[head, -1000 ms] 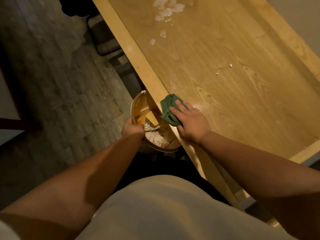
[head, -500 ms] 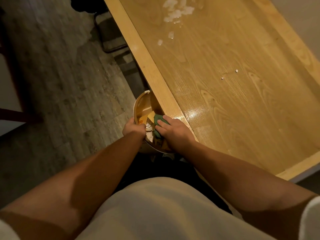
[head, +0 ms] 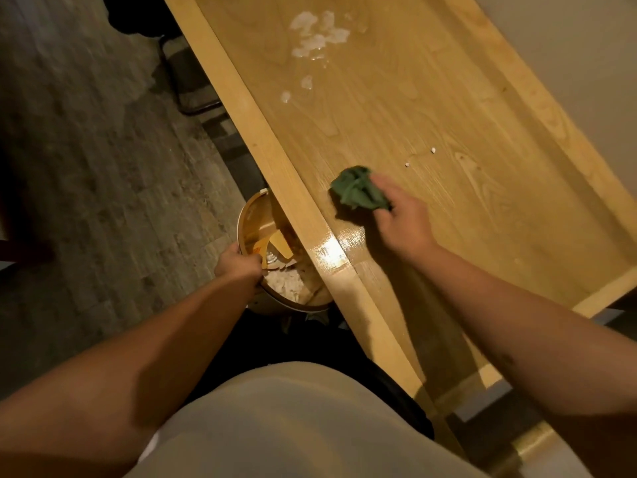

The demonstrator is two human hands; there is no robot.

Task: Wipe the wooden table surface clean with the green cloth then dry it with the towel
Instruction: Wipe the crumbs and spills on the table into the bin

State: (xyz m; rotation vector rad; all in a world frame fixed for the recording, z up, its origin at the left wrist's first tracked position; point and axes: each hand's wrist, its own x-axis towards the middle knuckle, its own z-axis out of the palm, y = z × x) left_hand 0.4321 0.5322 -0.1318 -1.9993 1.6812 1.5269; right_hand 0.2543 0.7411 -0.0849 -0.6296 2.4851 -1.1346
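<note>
The wooden table (head: 465,208) runs from the near right to the far middle. A bunched green cloth (head: 356,191) is on its surface near the left edge, gripped by my right hand (head: 400,219). My left hand (head: 238,265) holds the rim of a round bin (head: 248,219) just below the table's left edge. A white wet spill (head: 317,37) spreads on the far part of the table, and two small white crumbs (head: 432,151) lie beyond the cloth. No towel is in view.
The bin holds scraps and paper waste. A glossy wet patch (head: 331,250) shines on the table edge by the bin. A dark chair frame (head: 186,81) stands on the grey floor left of the table. A pale wall runs along the table's right side.
My right hand has lifted the green cloth out of the bin and carried it back onto the table, farther from the edge. My left hand stays on the bin rim.
</note>
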